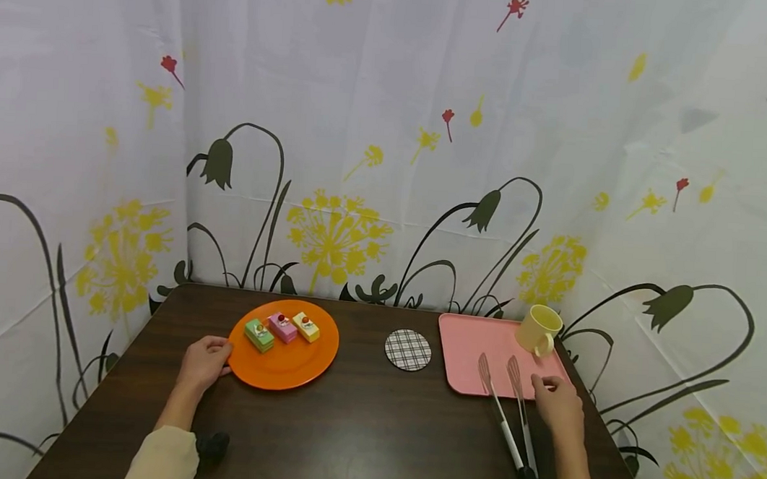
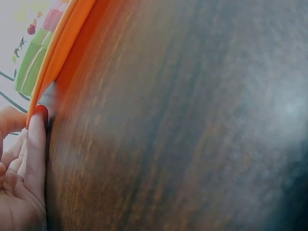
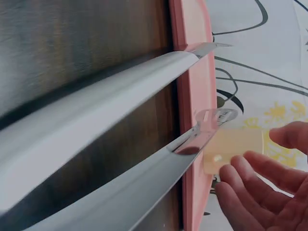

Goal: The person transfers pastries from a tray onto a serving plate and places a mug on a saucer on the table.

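Note:
My left hand (image 1: 202,366) pinches the left rim of an orange plate (image 1: 305,369). In the left wrist view the thumb is above the rim and a finger (image 2: 36,154) lies beneath it. On the plate sit a green cake slice (image 1: 259,335), a pink one (image 1: 283,327) and a yellow one (image 1: 306,327), each with a red cherry-like top. Over the near right edge of a pink tray (image 1: 465,345) hovers my right hand (image 1: 559,411), fingers loosely bent, holding nothing. Just left of it metal tongs (image 1: 507,428) lie spread, their slotted heads over the tray.
A pale yellow mug (image 1: 539,329) stands at the tray's back right, its handle toward the near side. Between plate and tray lies a round checked coaster (image 1: 407,350). A flower-patterned curtain (image 1: 375,159) hangs behind the dark wooden table (image 1: 360,441).

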Demonstrator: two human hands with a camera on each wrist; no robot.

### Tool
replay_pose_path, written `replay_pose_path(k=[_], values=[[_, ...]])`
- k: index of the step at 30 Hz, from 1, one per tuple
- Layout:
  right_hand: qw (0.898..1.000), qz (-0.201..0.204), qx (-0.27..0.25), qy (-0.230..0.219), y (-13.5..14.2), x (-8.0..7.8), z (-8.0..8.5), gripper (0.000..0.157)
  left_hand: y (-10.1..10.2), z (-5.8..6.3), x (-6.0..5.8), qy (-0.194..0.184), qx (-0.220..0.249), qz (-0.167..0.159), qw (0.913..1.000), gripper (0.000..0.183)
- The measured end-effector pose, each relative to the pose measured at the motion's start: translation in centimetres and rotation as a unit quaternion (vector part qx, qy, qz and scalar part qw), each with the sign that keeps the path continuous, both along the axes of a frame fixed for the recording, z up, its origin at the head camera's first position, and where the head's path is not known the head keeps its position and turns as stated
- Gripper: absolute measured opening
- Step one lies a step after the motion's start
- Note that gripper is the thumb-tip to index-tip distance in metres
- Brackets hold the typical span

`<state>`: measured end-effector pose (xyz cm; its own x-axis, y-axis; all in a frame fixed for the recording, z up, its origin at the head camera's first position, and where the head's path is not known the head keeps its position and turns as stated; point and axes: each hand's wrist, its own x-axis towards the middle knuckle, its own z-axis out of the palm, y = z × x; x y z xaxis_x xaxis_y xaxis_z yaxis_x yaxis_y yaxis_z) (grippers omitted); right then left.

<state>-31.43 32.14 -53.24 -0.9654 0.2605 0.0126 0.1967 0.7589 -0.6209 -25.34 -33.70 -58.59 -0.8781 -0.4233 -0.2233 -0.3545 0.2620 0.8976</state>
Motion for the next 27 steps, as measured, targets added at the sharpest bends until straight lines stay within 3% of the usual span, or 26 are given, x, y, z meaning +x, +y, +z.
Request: replay_pose_path(k=[5,11,18,27], values=[[0.997,-0.039,-0.045,0.057,-0.1,-1.1,0.2,0.051,-0.2,-0.5,-0.1,-0.003,0.003,-0.001,1.0,0.049],[0.992,-0.061,-0.077,0.08,0.2,-2.5,0.9,0.062,-0.2,-0.6,-0.2,0.013,0.0,-0.004,0.9999,0.048],[0.996,-0.033,-0.068,0.044,1.3,-4.3,0.6,0.078,0.1,-0.2,0.2,0.007,-0.007,-0.006,0.9999,0.049],[0.998,0.005,-0.054,0.01,1.6,-6.0,0.5,0.082,0.5,-0.4,0.1,-0.001,-0.005,-0.002,1.0,0.049]])
